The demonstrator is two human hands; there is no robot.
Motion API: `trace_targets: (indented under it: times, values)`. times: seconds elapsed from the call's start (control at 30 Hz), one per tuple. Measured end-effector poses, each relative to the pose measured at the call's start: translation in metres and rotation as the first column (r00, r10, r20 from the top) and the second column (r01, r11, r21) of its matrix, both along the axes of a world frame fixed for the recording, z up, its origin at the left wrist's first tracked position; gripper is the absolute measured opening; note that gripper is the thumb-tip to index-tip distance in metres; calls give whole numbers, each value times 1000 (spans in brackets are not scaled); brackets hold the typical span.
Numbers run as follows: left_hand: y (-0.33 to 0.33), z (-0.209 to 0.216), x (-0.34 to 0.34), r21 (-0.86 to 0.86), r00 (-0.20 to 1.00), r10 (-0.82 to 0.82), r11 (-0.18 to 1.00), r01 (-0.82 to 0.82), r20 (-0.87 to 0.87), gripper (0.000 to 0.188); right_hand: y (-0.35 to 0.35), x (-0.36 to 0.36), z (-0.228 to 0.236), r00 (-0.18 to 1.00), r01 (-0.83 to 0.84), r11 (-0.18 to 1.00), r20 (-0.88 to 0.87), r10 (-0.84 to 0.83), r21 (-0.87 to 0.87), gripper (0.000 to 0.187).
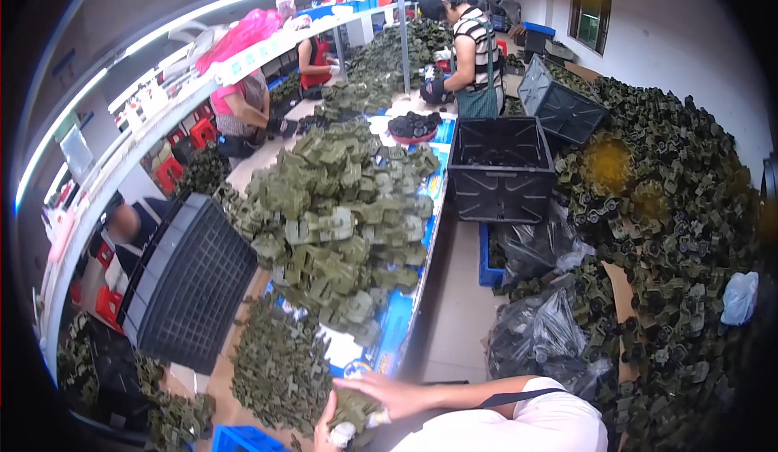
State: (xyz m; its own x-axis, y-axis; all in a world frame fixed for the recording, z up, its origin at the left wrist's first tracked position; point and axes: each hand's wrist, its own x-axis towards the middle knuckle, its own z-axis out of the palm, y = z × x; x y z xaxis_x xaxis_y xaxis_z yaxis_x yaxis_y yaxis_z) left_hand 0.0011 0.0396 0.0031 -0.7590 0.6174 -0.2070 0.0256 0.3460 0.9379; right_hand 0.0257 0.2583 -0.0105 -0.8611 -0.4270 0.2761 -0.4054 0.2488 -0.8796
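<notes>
Close under the camera, two bare hands meet at the near edge of a long worktable (pixel 243 168). Both appear to be the wearer's, though which hand is which is hard to tell. One hand (pixel 385 391), seemingly the right, lies flat with fingers stretched out over a small olive-green plastic part (pixel 356 410); the other hand (pixel 326 429), seemingly the left, cups the same part from below, fingers curled partly closed around it. So the part is clasped between both hands, perhaps to steady it. Just beyond the grip and to its left lies a low heap of dark green parts (pixel 279 367). Farther out from the hands rises a tall mound of lighter olive parts (pixel 340 217), within arm's reach. Left of the mound a black slatted crate (pixel 190 278) leans on its side. To the right of the grip, across a narrow aisle, sit black plastic bags (pixel 539 326), an upright black crate (pixel 501 168), and a huge bank of dark parts (pixel 673 209) along the wall. Far beyond, other people stand or sit at the same table; one in a striped top (pixel 474 43) handles parts.
</notes>
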Motion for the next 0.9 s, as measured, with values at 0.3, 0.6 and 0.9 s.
trace_targets:
  times: [0.3,0.6,0.9]
  values:
    - [3,5,29,-174,926,-331,938,301,-182,53,7,67,3,983,13,992,179,-35,124,81]
    - [-39,-28,39,301,990,-3,953,-40,143,123,17,109,-18,819,322,861,572,-44,-395,67]
    - [9,-19,33,315,984,138,934,-168,114,107,63,72,12,956,249,968,167,-241,-30,61]
